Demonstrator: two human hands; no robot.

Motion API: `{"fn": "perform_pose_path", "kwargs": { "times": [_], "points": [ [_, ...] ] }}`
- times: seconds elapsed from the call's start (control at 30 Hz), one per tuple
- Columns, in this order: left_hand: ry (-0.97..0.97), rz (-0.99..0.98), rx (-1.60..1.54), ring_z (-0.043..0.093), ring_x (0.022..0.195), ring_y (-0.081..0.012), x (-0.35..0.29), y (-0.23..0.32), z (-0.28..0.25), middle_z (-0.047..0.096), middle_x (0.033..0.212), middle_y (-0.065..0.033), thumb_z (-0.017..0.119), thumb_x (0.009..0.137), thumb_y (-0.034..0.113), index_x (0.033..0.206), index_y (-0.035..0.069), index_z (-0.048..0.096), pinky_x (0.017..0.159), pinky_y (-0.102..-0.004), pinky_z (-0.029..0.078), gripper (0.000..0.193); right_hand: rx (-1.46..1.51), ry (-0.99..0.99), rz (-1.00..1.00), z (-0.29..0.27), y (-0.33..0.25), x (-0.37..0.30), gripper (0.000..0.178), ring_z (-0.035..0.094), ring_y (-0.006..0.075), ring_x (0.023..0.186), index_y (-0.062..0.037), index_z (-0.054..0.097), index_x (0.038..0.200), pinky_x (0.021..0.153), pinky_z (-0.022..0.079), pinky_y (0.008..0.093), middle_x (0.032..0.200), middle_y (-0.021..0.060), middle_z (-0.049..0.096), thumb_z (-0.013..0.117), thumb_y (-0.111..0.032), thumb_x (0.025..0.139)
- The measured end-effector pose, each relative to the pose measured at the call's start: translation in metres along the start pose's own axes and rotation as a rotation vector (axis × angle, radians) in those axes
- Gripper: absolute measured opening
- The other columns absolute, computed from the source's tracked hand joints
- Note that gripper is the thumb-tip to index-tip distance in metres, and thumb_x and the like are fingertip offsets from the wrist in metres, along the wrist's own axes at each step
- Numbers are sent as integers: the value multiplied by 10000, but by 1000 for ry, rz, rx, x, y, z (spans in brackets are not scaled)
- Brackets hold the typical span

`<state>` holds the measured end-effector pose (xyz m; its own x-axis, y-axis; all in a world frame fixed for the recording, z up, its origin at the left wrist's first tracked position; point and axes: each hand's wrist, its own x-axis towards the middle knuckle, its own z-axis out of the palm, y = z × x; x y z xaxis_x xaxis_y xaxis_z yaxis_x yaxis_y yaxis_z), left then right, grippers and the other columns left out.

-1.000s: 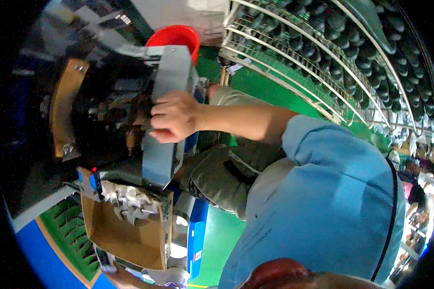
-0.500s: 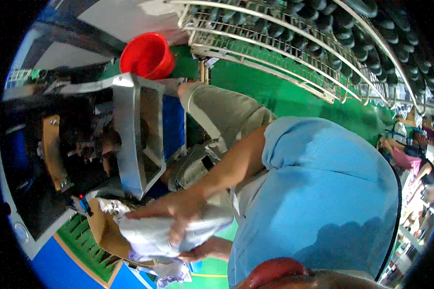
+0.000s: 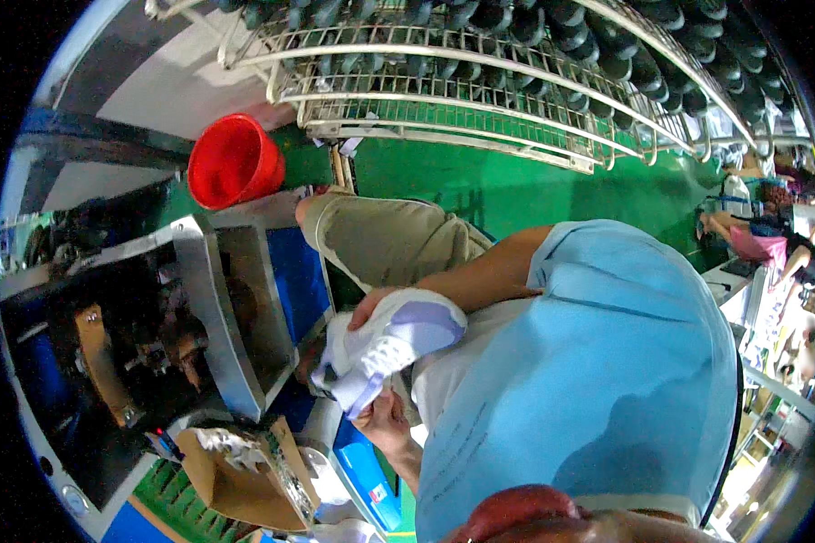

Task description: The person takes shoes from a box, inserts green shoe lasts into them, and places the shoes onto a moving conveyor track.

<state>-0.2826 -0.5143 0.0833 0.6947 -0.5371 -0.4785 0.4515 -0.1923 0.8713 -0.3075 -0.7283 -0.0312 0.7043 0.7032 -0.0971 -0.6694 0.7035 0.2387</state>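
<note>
A white and lavender sneaker (image 3: 406,328) is held in both my hands in front of my blue shirt. Its white laces face the lower side, and its rounded toe points to the right, close to my body. My right hand (image 3: 364,312) grips the upper side, with part of the hand hidden behind the shoe. From below, my left hand (image 3: 388,422) holds the shoe's lower edge with bent fingers. Left of my hands and lower, an open cardboard box (image 3: 235,484) has crumpled silvery material along its edges.
A grey-framed machine (image 3: 217,317) with a dark interior stands on the left. Behind it is a red bucket (image 3: 234,163) on the green floor. Wire racks (image 3: 444,136) full of dark shoe forms line the top. A blue object (image 3: 368,472) lies beside the box.
My hands have lifted away from the cardboard box toward my body, bringing the sneaker up and right. The view has shifted, and the box interior is now uncovered.
</note>
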Motion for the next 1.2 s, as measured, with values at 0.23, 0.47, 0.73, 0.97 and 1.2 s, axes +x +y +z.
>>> {"fn": "perform_pose_path", "kwargs": {
  "times": [0.23, 0.47, 0.73, 0.97, 1.2],
  "points": [
    [296, 231, -419, 641, 967, -250, -35, -10, 10, 667, 1073, -171, 584, 1005, 363, 996, -42, 616, 808, -403, 527, 406, -1210, 374, -317, 116, -40, -59, 1113, 504, 203, 1281, -75, 247, 1609, 1101, 391, 347, 1475, 124, 503, 856, -153, 681],
    [188, -40, -389, 569, 1005, -115, 4, 11, 3, 595, 1185, -32, 581, 1044, 238, 1325, 28, 496, 860, -274, 485, 361, -1407, 389, -173, 126, -37, -29, 1089, 458, 266, 1370, -36, 285, 1587, 1161, 316, 363, 1510, 169, 471, 865, -184, 677],
    [311, 651, -589, 599, 885, -153, 56, 66, -13, 607, 1104, -69, 583, 1033, 171, 1300, 61, 441, 840, -314, 509, 321, -1978, 402, -665, 258, -78, 17, 1107, 466, 267, 1377, 3, 358, 1547, 1160, 331, 374, 1508, 159, 485, 934, -214, 628],
    [18, 799, -614, 585, 1167, -207, 95, 144, -27, 559, 1248, -110, 604, 1026, 241, 1313, 39, 399, 1038, -367, 461, 406, -1901, 399, -968, 394, -94, 116, 985, 627, 248, 1160, 16, 325, 1558, 998, 490, 330, 1363, 222, 589, 800, -92, 702],
    [-21, 765, -983, 544, 1064, -132, 156, 181, -22, 574, 1124, -51, 543, 1064, 275, 1209, 72, 464, 980, -352, 452, 262, -2462, 648, -686, 440, -126, 178, 883, 709, 161, 796, -18, 488, 1483, 774, 551, 285, 1066, 130, 729, 829, -168, 682]
  ]
}}
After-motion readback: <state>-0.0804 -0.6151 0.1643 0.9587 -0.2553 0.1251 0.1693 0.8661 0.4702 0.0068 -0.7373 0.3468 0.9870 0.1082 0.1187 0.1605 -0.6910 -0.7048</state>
